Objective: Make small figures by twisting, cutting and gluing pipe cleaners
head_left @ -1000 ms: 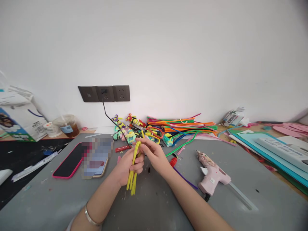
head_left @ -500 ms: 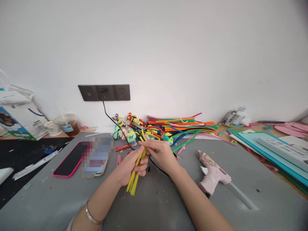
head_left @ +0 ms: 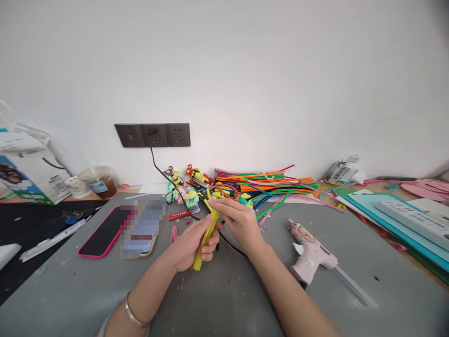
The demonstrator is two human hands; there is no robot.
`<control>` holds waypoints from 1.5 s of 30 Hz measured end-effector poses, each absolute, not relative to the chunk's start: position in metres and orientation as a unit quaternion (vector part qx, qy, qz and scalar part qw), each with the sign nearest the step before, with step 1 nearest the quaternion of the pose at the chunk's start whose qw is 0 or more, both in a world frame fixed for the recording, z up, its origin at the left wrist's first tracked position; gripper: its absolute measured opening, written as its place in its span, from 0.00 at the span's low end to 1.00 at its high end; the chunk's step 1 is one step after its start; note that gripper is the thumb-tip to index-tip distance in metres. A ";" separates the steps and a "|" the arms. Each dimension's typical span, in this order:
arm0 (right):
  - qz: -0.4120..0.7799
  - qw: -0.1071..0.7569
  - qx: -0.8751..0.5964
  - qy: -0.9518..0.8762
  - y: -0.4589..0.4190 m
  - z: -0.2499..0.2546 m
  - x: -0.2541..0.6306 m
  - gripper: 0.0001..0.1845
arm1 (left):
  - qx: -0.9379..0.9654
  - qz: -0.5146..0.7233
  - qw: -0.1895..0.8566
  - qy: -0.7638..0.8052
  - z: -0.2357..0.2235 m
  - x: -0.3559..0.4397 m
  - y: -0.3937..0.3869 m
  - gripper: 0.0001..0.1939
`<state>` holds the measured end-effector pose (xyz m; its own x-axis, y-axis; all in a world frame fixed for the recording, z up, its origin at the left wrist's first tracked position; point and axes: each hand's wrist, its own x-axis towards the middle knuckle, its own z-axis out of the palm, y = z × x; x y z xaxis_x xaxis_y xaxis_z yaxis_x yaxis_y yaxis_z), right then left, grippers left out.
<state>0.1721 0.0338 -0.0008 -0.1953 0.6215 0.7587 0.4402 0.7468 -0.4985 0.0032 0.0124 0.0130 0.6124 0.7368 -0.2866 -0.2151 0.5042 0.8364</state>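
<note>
A small bundle of yellow pipe cleaners (head_left: 203, 250) slants up through my left hand (head_left: 191, 243), whose fingers wrap round its middle. My right hand (head_left: 242, 222) pinches the same bundle near its upper end, fingers and thumb together. Both hands are held above the grey mat, close to each other. Beyond them, small pipe-cleaner figures (head_left: 199, 174) in red, yellow and black lie among scissors and coloured scraps. Part of that pile is hidden behind my hands.
A pink glue gun (head_left: 312, 255) lies at right with a clear stick in it. Two phones, one a red-edged phone (head_left: 105, 234), rest at left. Multicoloured pipe cleaners (head_left: 266, 180) are stacked by the wall. A black cord (head_left: 154, 164) runs from the socket. A drink cup (head_left: 101, 182) stands far left.
The yellow pipe cleaners were fanned out at the lower end and are now gathered into a tighter, more even bundle. The lower end has risen a little; my right hand has shifted slightly.
</note>
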 end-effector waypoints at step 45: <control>0.585 0.504 -0.270 -0.575 0.030 0.009 0.153 0.26 | 0.519 0.242 0.769 0.283 0.011 0.003 0.008 0.29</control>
